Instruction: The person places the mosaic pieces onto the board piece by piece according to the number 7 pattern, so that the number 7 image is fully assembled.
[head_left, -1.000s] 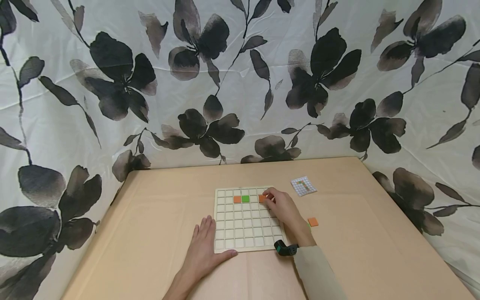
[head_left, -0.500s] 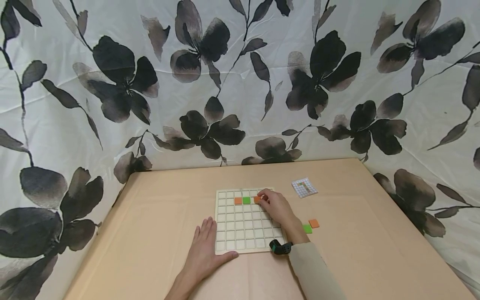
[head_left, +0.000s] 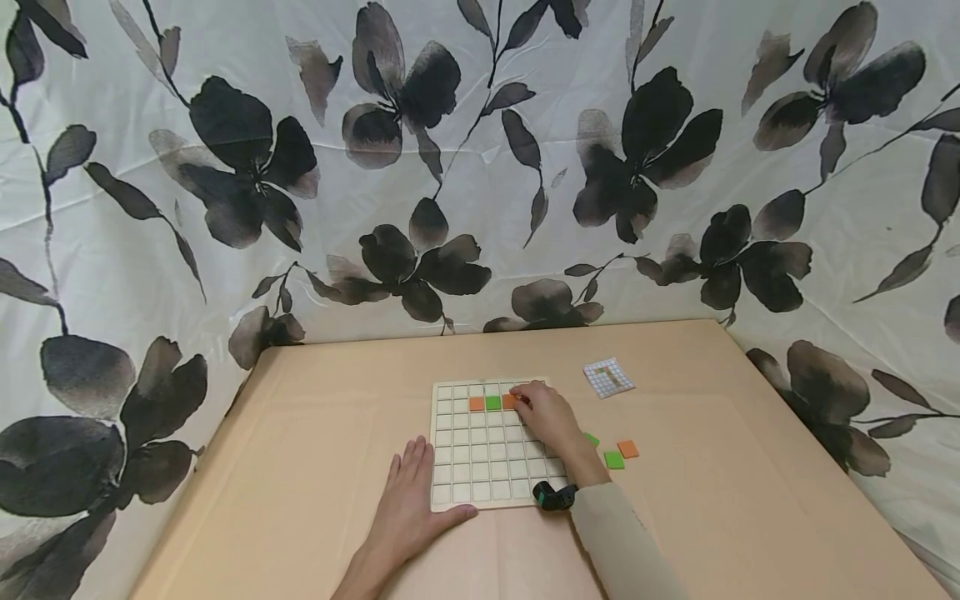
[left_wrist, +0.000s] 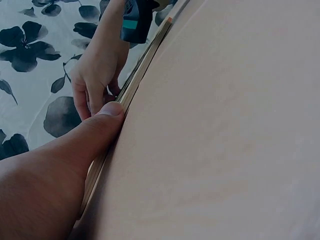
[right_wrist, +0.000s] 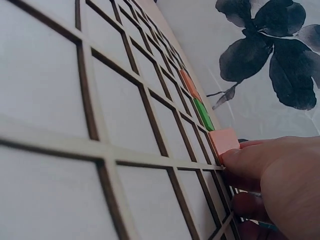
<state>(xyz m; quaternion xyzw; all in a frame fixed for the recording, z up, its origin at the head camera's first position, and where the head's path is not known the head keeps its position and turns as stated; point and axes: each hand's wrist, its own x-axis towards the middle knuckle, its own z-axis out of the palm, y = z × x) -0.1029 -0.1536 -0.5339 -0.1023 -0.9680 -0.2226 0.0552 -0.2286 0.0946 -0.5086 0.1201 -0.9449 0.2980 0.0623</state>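
"Where do you have the right hand?"

"On my head view I see the right hand point(head_left: 553, 421) a little right of centre in the lower half, its thumb and fingers pinching an orange tile point(head_left: 508, 402) at the upper part of a gridded board point(head_left: 480, 450)."

"Is that tile flat?"

"My right wrist view has it tilted, right of centre, just beside a green tile point(right_wrist: 203, 114). I can't tell whether its lower edge sits in a cell. On the far side of the green one, up and left, lies a second orange tile point(right_wrist: 190, 85)."

"And the left hand?"

"I have the left hand point(head_left: 405, 492) low, left of centre: fingers straight along the board's left side, thumb stretched wide. My left wrist view shows the thumb touching the board's near edge. It grips nothing."

"What else do you see?"

"Right of the board's top corner, a small patterned card point(head_left: 609, 378). Below that, a loose green tile point(head_left: 614, 460) just beside a loose orange tile point(head_left: 628, 450), and another green piece point(head_left: 592, 439) partly hidden by the right wrist. All lie on the tan table point(head_left: 300, 433); a floral cloth point(head_left: 525, 275) fills the upper frame."
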